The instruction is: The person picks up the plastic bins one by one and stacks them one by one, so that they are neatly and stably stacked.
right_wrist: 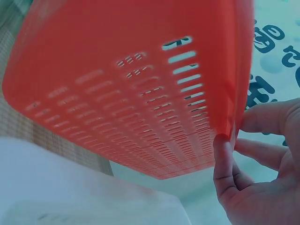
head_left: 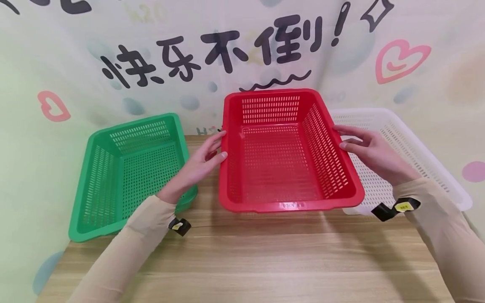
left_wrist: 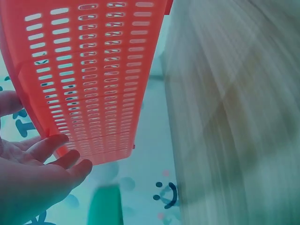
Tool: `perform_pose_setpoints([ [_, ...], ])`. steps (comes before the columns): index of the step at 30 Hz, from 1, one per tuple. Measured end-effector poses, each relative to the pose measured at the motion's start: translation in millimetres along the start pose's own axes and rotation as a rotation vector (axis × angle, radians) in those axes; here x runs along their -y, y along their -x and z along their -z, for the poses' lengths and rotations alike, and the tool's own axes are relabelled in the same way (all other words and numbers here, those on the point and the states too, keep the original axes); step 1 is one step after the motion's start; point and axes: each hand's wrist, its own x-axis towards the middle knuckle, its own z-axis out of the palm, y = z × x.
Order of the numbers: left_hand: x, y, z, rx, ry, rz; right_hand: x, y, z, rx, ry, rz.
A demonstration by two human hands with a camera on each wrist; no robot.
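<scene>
A red plastic basket (head_left: 274, 164) with slotted sides is held up off the wooden table, its open top tipped toward me. My left hand (head_left: 201, 162) grips the left rim, its curled fingers against the slotted side wall in the left wrist view. On the opposite side, my right hand (head_left: 379, 153) pinches the right rim between thumb and fingers, which the right wrist view shows close up. Nothing lies inside the red basket. A gap shows between its underside and the table in the left wrist view.
To the left a green basket (head_left: 80, 189) stands on the table (head_left: 265, 261), partly behind my left forearm. A white basket (head_left: 424, 158) stands at the right, partly covered by the red one and my right hand. Behind hangs a printed cloth (head_left: 212, 97).
</scene>
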Motion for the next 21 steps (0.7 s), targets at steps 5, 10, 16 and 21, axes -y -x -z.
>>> perform_pose_setpoints([
  [5, -5.8, -6.9, -5.9, -0.018, 0.055, -0.007, -2, 3.3, 6, -0.010, -0.151, 0.023],
  [10, -8.6, -13.0, -12.2, -0.021, 0.097, -0.046, -5, 5.1, 10, -0.020, -0.329, 0.064],
  [16, -9.0, -20.9, -20.0, -0.002, 0.162, -0.083, -5, 9.6, 17, -0.051, -0.437, 0.110],
  [21, -10.2, -24.6, -24.3, -0.019, 0.176, -0.068, -4, 13.6, 20, -0.062, -0.511, 0.118],
])
